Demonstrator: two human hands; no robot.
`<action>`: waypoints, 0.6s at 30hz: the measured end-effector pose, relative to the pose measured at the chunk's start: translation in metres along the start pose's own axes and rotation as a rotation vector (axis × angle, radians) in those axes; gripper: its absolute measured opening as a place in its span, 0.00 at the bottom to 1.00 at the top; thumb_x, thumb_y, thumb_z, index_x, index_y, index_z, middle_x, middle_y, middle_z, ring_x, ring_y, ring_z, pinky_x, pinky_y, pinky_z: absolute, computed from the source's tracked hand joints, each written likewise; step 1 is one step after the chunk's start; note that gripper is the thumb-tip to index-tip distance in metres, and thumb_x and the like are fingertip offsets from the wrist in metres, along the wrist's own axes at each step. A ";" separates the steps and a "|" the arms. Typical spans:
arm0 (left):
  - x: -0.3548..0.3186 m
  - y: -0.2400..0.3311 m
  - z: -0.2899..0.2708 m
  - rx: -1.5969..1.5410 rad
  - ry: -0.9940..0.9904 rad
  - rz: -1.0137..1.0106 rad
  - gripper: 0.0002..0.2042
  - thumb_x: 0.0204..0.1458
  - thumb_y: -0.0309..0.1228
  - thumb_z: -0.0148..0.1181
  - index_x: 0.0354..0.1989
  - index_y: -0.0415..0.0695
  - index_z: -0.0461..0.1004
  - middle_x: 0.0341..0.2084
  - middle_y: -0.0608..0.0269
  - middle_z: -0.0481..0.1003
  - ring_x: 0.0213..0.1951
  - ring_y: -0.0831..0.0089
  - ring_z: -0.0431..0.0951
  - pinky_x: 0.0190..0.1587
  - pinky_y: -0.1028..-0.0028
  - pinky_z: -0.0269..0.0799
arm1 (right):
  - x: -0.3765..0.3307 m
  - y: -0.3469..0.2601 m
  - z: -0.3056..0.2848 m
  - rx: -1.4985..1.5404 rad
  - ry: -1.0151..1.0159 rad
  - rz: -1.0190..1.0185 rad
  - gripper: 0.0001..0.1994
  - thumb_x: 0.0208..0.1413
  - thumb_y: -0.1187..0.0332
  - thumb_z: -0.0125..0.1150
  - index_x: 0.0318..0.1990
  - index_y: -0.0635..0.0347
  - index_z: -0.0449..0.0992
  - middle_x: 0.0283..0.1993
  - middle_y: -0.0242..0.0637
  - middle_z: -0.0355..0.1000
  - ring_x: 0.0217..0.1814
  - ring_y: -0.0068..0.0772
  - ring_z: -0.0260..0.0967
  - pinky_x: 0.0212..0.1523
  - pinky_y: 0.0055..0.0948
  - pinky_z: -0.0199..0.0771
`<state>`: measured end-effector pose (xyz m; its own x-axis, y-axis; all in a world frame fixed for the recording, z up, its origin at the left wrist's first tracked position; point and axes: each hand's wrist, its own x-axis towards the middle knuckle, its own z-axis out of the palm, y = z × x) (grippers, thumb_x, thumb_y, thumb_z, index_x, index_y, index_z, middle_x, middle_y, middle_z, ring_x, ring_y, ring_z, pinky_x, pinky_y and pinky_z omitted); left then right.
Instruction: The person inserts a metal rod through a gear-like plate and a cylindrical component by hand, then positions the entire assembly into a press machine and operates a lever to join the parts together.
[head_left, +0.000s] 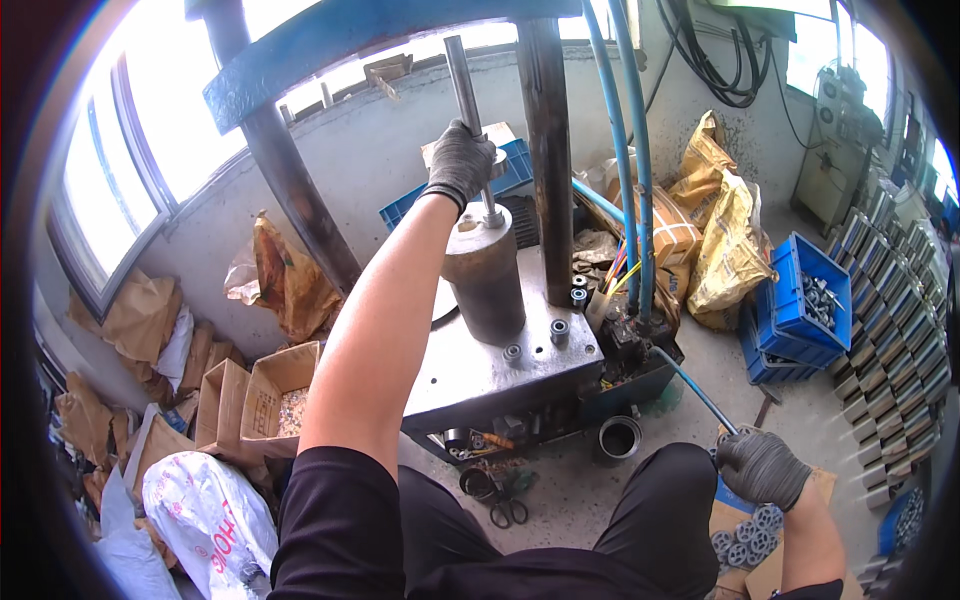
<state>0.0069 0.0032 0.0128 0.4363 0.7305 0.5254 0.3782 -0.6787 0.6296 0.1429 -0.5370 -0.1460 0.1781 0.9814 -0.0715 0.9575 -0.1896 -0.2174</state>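
Note:
My left hand (460, 162), in a dark grey knit glove, is closed round an upright metal rod (462, 75). The rod shows above the fist and again below it, where it meets the top of a thick steel cylinder (490, 285). Beside my fingers a small metal ring or collar (499, 163) is partly covered. The cylinder stands on the metal bed (455, 375) of a blue-framed press. At the lower right my gloved right hand (763, 468) grips the end of a thin blue lever (698, 390), which runs to the dark base of the machine.
Small metal bushings (559, 331) sit on the press bed. Press posts (547, 160) and blue hoses (640, 180) rise around it. Below are a metal can (619, 438) and scissors (509, 512). Cardboard boxes (280, 385) stand left; blue crates (805, 295) and stacked metal parts (890, 340) right.

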 end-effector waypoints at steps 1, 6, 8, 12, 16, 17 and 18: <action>0.002 -0.002 -0.001 -0.002 0.003 0.011 0.17 0.59 0.30 0.67 0.52 0.37 0.72 0.36 0.52 0.83 0.38 0.61 0.88 0.39 0.64 0.88 | 0.000 -0.001 0.001 -0.016 -0.023 -0.001 0.10 0.53 0.64 0.61 0.38 0.56 0.85 0.37 0.46 0.80 0.44 0.54 0.79 0.45 0.49 0.80; 0.000 0.000 0.001 -0.024 0.009 -0.002 0.16 0.59 0.30 0.68 0.51 0.37 0.72 0.36 0.51 0.83 0.38 0.62 0.88 0.40 0.65 0.88 | 0.004 -0.004 -0.009 -0.013 -0.073 0.004 0.11 0.53 0.63 0.60 0.38 0.56 0.84 0.35 0.45 0.80 0.42 0.55 0.80 0.44 0.51 0.80; -0.003 0.005 0.001 -0.134 -0.012 -0.063 0.16 0.59 0.31 0.67 0.51 0.37 0.72 0.36 0.52 0.83 0.39 0.62 0.88 0.41 0.65 0.88 | 0.008 -0.003 -0.017 -0.007 -0.104 0.011 0.12 0.53 0.63 0.60 0.39 0.57 0.84 0.35 0.45 0.80 0.41 0.55 0.80 0.44 0.51 0.80; 0.007 -0.008 0.004 -0.090 0.005 -0.044 0.14 0.59 0.27 0.67 0.49 0.37 0.72 0.36 0.53 0.82 0.38 0.64 0.88 0.40 0.66 0.89 | 0.020 -0.005 -0.037 0.037 -0.049 0.031 0.12 0.56 0.62 0.63 0.41 0.58 0.85 0.36 0.48 0.82 0.42 0.55 0.81 0.46 0.50 0.81; 0.015 -0.027 0.003 -0.180 0.029 -0.055 0.12 0.58 0.22 0.66 0.47 0.35 0.72 0.36 0.55 0.79 0.37 0.68 0.87 0.37 0.70 0.92 | 0.029 -0.007 -0.037 0.107 0.002 0.057 0.15 0.58 0.61 0.62 0.46 0.59 0.85 0.41 0.50 0.83 0.44 0.55 0.82 0.48 0.48 0.82; 0.013 -0.020 0.005 -0.190 0.023 -0.052 0.12 0.58 0.22 0.66 0.47 0.35 0.72 0.36 0.55 0.79 0.37 0.68 0.87 0.37 0.70 0.92 | 0.024 -0.005 -0.033 0.104 0.002 0.068 0.15 0.58 0.61 0.62 0.46 0.59 0.85 0.41 0.50 0.83 0.44 0.55 0.82 0.48 0.48 0.82; 0.010 -0.013 0.006 -0.218 0.003 -0.070 0.12 0.58 0.23 0.66 0.47 0.35 0.72 0.36 0.54 0.79 0.37 0.68 0.87 0.37 0.70 0.91 | 0.018 -0.001 -0.025 0.061 -0.016 0.034 0.15 0.58 0.61 0.62 0.47 0.59 0.85 0.41 0.50 0.83 0.44 0.55 0.82 0.48 0.48 0.82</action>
<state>0.0115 0.0187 0.0067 0.4130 0.7756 0.4773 0.2223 -0.5941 0.7731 0.1509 -0.5189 -0.1231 0.2064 0.9738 -0.0954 0.9353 -0.2250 -0.2730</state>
